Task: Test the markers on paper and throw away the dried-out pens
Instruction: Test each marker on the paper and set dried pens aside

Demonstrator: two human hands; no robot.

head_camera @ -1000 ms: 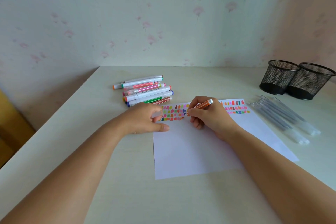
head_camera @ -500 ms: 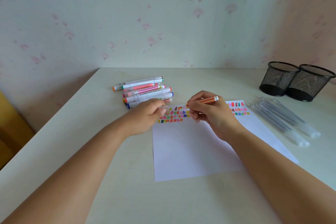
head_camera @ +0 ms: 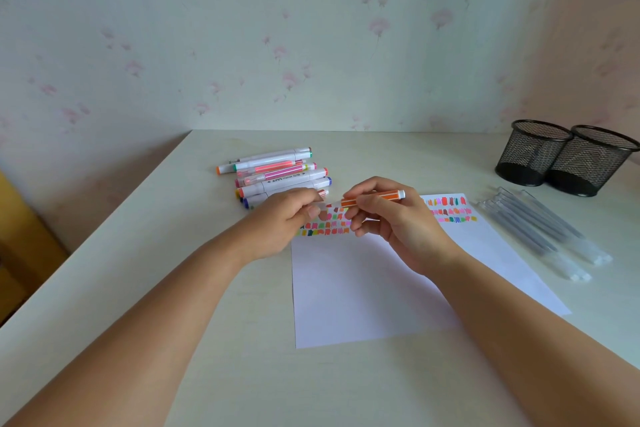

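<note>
An orange marker [head_camera: 372, 198] pinched in right hand [head_camera: 398, 222] over swatched far edge of paper [head_camera: 363, 288], left hand [head_camera: 280, 222] curled beside its tip, grip not discernible, marker pile [head_camera: 277, 173] behind, pale table [head_camera: 173, 288] bounded by floral wall [head_camera: 311, 45]

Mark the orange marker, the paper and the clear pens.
orange marker [head_camera: 388, 196], head view, orange barrel beyond the fingers.
paper [head_camera: 363, 288], head view, blank middle.
clear pens [head_camera: 540, 229], head view, middle of the bundle.

Bare forearms, bare left hand [head_camera: 282, 222] and right hand [head_camera: 401, 225], short nails
</note>
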